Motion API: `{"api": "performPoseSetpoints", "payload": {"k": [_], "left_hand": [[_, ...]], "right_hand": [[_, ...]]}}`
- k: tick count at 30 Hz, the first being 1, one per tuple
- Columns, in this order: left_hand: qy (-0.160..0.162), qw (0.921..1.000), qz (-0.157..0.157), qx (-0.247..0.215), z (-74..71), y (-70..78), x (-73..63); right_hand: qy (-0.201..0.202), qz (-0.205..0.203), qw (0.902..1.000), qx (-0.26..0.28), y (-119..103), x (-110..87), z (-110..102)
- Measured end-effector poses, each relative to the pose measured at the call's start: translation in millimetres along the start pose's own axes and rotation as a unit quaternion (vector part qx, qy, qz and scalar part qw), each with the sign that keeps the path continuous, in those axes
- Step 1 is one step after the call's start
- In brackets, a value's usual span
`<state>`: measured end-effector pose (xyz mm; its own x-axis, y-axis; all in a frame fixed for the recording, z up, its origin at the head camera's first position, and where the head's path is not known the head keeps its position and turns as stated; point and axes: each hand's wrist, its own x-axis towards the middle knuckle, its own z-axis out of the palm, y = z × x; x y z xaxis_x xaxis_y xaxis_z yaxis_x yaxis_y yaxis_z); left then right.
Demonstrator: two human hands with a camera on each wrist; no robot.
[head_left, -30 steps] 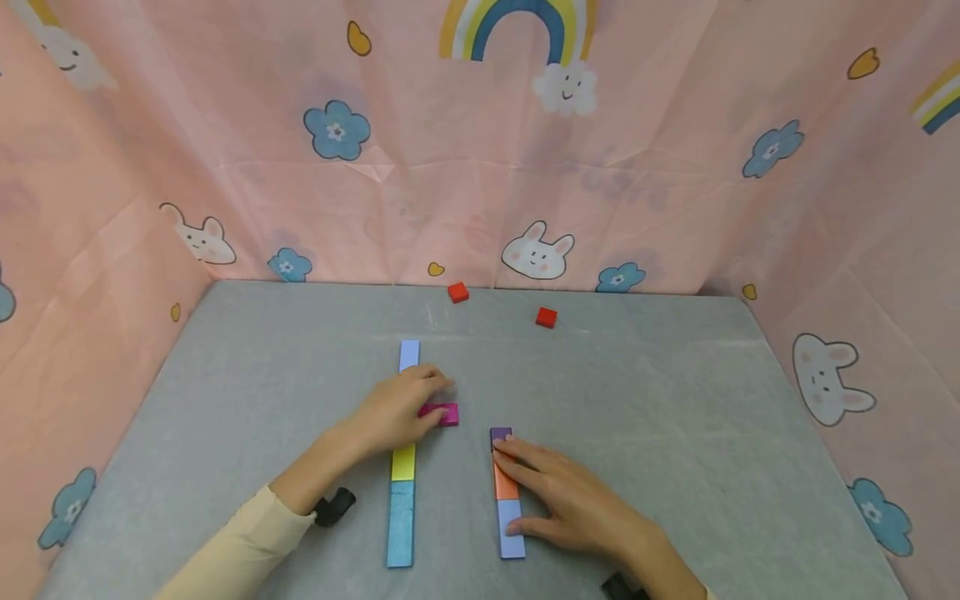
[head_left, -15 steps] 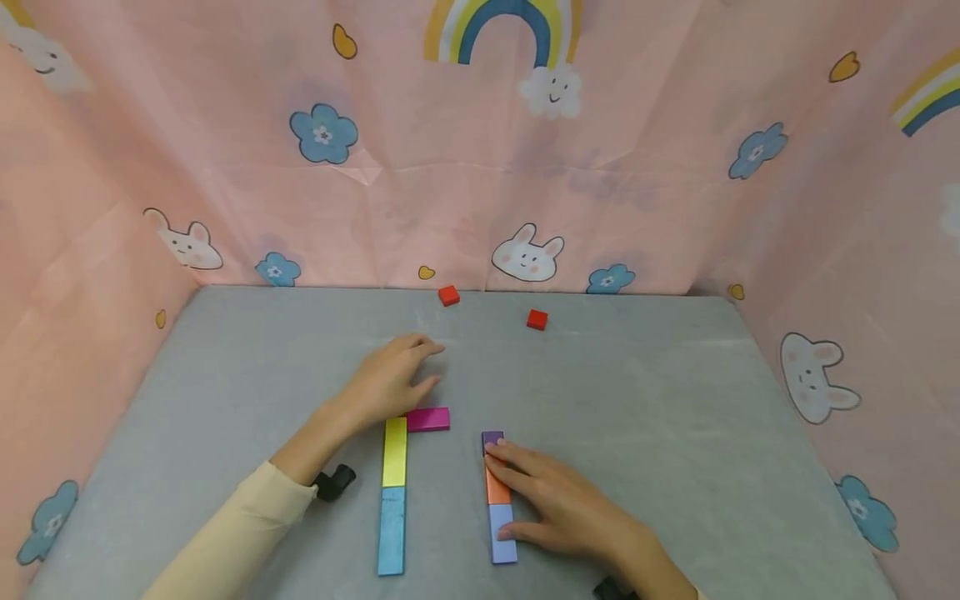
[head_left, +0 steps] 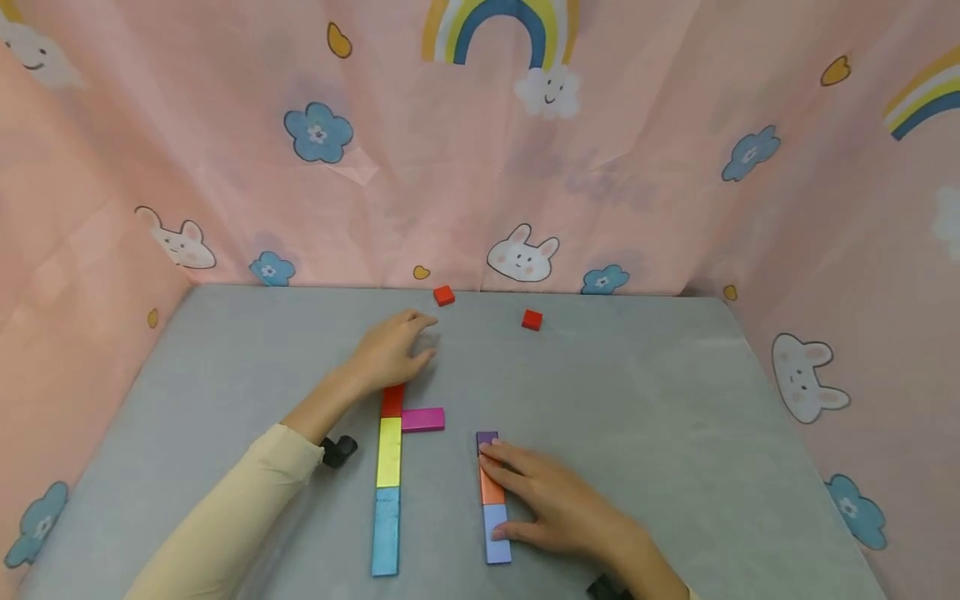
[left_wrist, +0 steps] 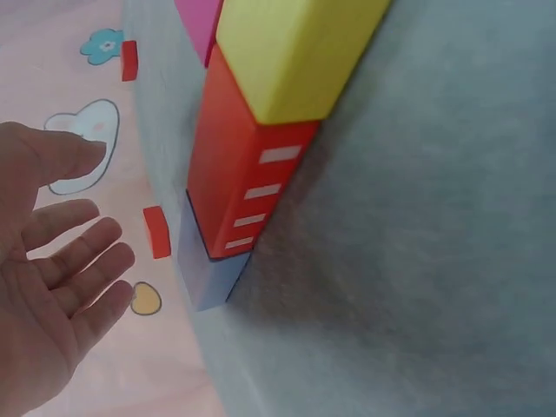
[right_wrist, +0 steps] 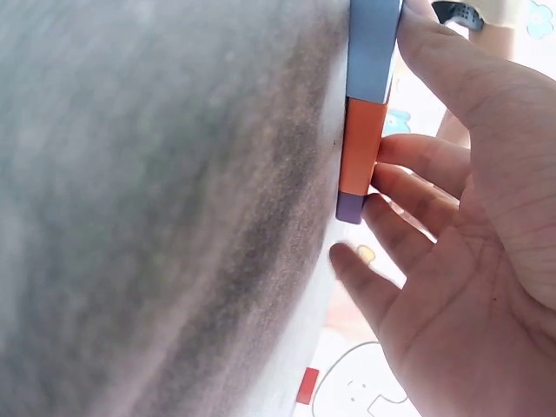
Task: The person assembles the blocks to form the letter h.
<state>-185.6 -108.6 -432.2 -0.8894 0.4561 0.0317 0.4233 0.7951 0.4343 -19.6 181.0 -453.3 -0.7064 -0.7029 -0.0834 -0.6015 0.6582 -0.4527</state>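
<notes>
My left hand (head_left: 386,354) is above the far end of a row of flat blocks, its fingers loosely spread with nothing between them. That row runs from a teal block (head_left: 386,532) through a yellow block (head_left: 389,452) to a red block (head_left: 392,402); a periwinkle block (left_wrist: 204,269) at its far end is hidden by the hand in the head view. A magenta block (head_left: 423,419) sticks out sideways by the yellow-red joint. My right hand (head_left: 555,504) rests its fingertips and thumb along a second row: purple block (head_left: 487,437), orange block (head_left: 491,490), periwinkle block (head_left: 496,546).
Near the table's back edge lie two small red blocks, one at the left (head_left: 444,296) and one further right (head_left: 532,320). The grey tabletop (head_left: 637,400) is enclosed by a pink printed curtain (head_left: 420,192) at the back and sides.
My left hand has let go of the magenta block and moved away from me, uncovering the red block. The magenta block stays beside the row. My right hand holds its place.
</notes>
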Motion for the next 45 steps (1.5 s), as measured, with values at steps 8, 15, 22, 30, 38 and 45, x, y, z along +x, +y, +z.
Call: {"api": "performPoseSetpoints", "payload": {"k": [8,15,22,30,38,45], "left_hand": [[0.014,0.9999,-0.003,0.002,3.7,-1.8,17.9],[0.004,0.9998,-0.02,0.0,4.2,-5.8,42.6],[-0.007,0.9987,0.032,0.037,8.8,-10.8,59.6],[-0.031,0.9976,0.044,0.042,15.4,-17.2,75.0],[-0.063,0.9961,0.041,0.046,18.0,-22.9,84.1],[-0.047,0.9967,0.051,0.043,17.7,-24.1,85.7]], "right_hand": [[-0.021,0.022,0.9991,0.028,-2.2,-1.0,2.9],[-0.019,0.021,0.9992,0.028,-2.7,-0.9,2.6],[-0.03,0.028,0.9988,0.025,-2.5,-1.2,4.8],[-0.036,0.033,0.9983,0.031,-4.2,-1.5,5.2],[-0.027,0.026,0.999,0.027,-2.5,-1.1,5.2],[-0.027,0.038,0.9987,0.019,0.1,-2.6,2.5]]}}
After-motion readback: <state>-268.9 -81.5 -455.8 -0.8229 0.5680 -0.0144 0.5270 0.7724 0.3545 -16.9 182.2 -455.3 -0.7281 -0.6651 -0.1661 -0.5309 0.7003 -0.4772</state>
